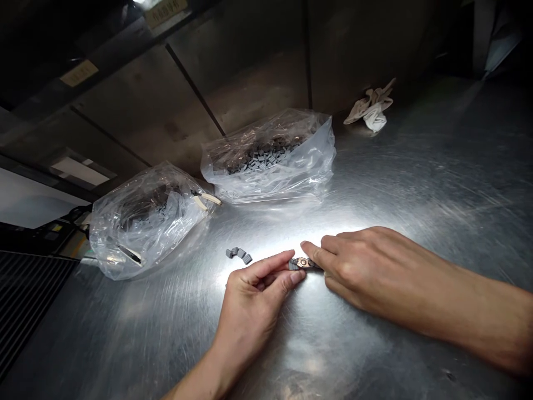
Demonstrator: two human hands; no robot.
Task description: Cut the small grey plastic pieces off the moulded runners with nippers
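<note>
My left hand [258, 294] pinches a small grey ribbed part [293, 265] between thumb and forefinger, just above the metal table. Closed round the handles of a small pair of cutting pliers [306, 263] is my right hand [358, 264]. The plier jaws meet the grey part at my left fingertips; whether they bite into it I cannot tell. My right palm hides most of the handles. Several more grey parts [239, 254] lie in a short curved row on the table, beyond my left hand.
A clear plastic bag [270, 183] of many grey parts lies at the back; another bag [166, 244] lies to its left. Pliers with cream handles [207, 199] rest on the left bag's edge. A crumpled cloth [372, 108] lies at the back right of the table [437, 239].
</note>
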